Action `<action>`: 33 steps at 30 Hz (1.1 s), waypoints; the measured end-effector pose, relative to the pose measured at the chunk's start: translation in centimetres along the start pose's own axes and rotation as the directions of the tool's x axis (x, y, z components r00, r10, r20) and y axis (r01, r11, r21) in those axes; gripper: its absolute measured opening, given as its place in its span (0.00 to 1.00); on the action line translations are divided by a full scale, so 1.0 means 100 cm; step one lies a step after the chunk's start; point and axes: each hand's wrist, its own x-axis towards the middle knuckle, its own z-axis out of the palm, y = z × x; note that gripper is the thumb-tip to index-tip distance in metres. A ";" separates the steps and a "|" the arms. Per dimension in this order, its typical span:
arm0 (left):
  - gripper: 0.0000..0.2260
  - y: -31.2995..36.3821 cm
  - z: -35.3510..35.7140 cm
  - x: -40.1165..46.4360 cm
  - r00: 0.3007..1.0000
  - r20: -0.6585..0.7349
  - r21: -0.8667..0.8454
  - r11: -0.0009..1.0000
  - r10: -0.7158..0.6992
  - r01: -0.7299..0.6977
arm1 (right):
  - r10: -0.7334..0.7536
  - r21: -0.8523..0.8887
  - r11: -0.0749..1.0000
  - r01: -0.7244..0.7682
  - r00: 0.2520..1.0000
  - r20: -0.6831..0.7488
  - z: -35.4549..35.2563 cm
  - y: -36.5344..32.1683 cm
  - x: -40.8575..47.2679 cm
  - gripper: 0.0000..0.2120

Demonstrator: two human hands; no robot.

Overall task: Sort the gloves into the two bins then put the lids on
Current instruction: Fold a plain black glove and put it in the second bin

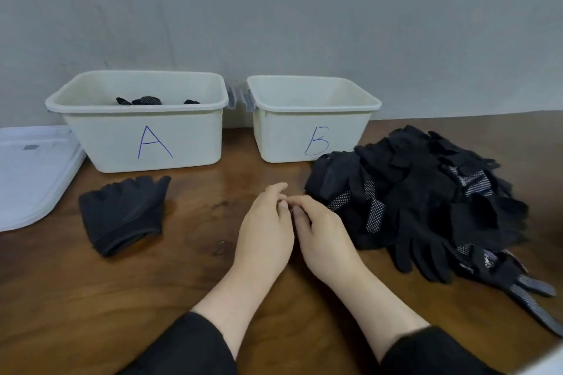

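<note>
Grip empty, both hands [292, 225] beside knitted glove pile [420, 201]

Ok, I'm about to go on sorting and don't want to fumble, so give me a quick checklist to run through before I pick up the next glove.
1. Both hands free: ok. The left hand and right hand rest together on the table, holding nothing.
2. Bin A open: ok, no lid, some gloves inside.
3. Bin B open: ok, no lid; contents cannot tell.
4. Pile of gloves within reach: ok, just beside the right hand.
5. Single glove in front of bin A: not ok, unsorted.
6. Lids out of the way: ok, stacked left of bin A.
</note>
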 end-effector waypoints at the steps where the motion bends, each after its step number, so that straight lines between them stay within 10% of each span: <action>1: 0.16 0.000 0.001 -0.001 1.000 -0.029 0.000 1.000 0.008 -0.008 | 0.034 0.019 0.999 -0.033 0.999 -0.021 -0.001 0.001 0.000 0.13; 10: 0.17 -0.001 0.002 -0.008 0.994 -0.015 0.161 0.981 0.111 -0.107 | 0.075 0.117 0.992 -0.049 0.970 -0.231 -0.019 0.004 -0.006 0.10; 17: 0.16 0.000 0.003 -0.020 0.972 0.168 0.171 0.966 0.163 -0.192 | -0.156 -0.270 0.960 0.077 0.946 -0.284 -0.090 0.025 0.001 0.08; 25: 0.15 0.005 0.001 -0.025 0.936 0.306 0.237 0.938 0.174 -0.252 | 0.131 -0.783 0.606 -0.141 0.988 -0.076 -0.179 0.068 0.022 0.18; 33: 0.15 0.002 0.000 -0.021 0.911 0.384 0.263 0.929 0.149 -0.262 | -0.028 -0.673 0.737 -0.068 0.991 -0.131 -0.197 0.045 0.035 0.07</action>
